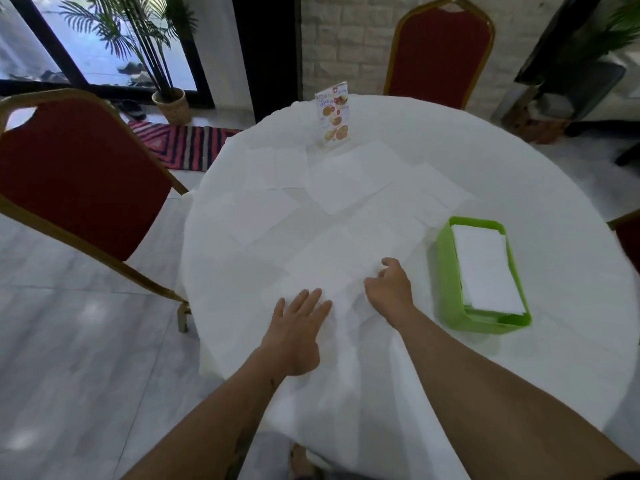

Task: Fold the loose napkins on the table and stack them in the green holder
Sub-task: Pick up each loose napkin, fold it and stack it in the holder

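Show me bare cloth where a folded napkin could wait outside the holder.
Bare cloth lies right of the green holder out to the table rim, and behind it toward the far chair. Crowded: loose napkins overlap from the menu stand down to the left hand and right hand.

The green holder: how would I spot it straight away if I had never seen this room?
Start at the round table with the white cloth. On its right side, just right of the person's right hand, sits the green holder, an open plastic tray with a stack of folded white napkins inside. It is the only brightly coloured thing lying among the white sheets.
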### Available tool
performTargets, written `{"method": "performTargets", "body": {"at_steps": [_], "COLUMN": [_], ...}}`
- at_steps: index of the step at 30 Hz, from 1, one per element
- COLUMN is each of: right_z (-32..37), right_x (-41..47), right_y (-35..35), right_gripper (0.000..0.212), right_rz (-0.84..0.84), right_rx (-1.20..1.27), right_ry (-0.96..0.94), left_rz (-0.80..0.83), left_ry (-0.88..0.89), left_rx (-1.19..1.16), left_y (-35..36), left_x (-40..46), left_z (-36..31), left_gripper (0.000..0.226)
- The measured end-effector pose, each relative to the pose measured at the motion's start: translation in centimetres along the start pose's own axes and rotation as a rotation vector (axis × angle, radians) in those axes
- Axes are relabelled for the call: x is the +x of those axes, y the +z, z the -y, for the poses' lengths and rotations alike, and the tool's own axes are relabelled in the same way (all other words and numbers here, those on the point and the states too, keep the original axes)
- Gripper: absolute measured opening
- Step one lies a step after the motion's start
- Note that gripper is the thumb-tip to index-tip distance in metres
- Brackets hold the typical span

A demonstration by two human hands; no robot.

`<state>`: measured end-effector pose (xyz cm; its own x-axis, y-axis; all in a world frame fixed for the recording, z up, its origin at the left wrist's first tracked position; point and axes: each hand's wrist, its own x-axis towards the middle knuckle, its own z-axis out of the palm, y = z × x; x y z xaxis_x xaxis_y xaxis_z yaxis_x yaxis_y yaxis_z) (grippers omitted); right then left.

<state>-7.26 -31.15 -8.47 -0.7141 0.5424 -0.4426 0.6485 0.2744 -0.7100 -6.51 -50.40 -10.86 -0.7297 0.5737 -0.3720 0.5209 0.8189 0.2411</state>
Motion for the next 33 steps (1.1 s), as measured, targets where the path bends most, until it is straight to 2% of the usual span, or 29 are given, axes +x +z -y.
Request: {"method": "performTargets", "body": {"at_steps": [6,9,12,14,18,21,23,26,28,31,33], "right_z": [0.9,1.5,2.4,2.9,2.9,1.9,1.5,1.9,1.9,1.6,1.4], "right_x": [0.2,0.0,-0.4,-0.7,-2.0,-3.1,-3.4,-3.7,-3.5,-3.6,-3.8], "right_y": [2.5,3.2,3.3,3.3,3.4,3.7,3.8,3.5,3.4,3.7,4.1], "right_gripper": [0.063,0.063,0.073,0.071,0.042,0.034,0.034,0.035,0.041,0.049,0.040], "right_rz": [0.063,0.003,-0.034,-0.007,0.055,0.306,0.421,0.286,0.202,0.234,0.250], "right_rx": [0.391,0.491,0.514,0.440,0.039,-0.269,-0.304,-0.150,-0.203,-0.308,-0.302], "right_ry": [0.064,0.068,0.039,-0.022,-0.269,-0.323,-0.280,-0.199,-0.181,-0.134,-0.106], "left_rz": [-0.013,-0.057,-0.114,-0.168,-0.390,-0.531,-0.558,-0.523,-0.442,-0.321,-0.270], "left_ry": [0.088,0.102,0.112,0.114,0.002,-0.104,-0.132,-0.136,-0.123,-0.094,-0.078], "left_rx": [-0.067,-0.144,-0.206,-0.251,-0.378,-0.414,-0.417,-0.402,-0.389,-0.324,-0.270], "left_y": [-0.1,-0.2,-0.1,0.2,0.9,1.0,0.8,0.5,0.5,0.8,1.2], "left_x": [-1.2,-1.7,-2.0,-2.1,-2.5,-2.6,-2.6,-2.6,-2.6,-2.5,-2.7], "left_z": [2.6,3.9,4.7,5.0,5.5,5.8,5.9,5.8,5.3,4.4,4.1], "left_gripper": [0.074,0.069,0.065,0.062,0.049,0.041,0.041,0.045,0.052,0.056,0.058]}}
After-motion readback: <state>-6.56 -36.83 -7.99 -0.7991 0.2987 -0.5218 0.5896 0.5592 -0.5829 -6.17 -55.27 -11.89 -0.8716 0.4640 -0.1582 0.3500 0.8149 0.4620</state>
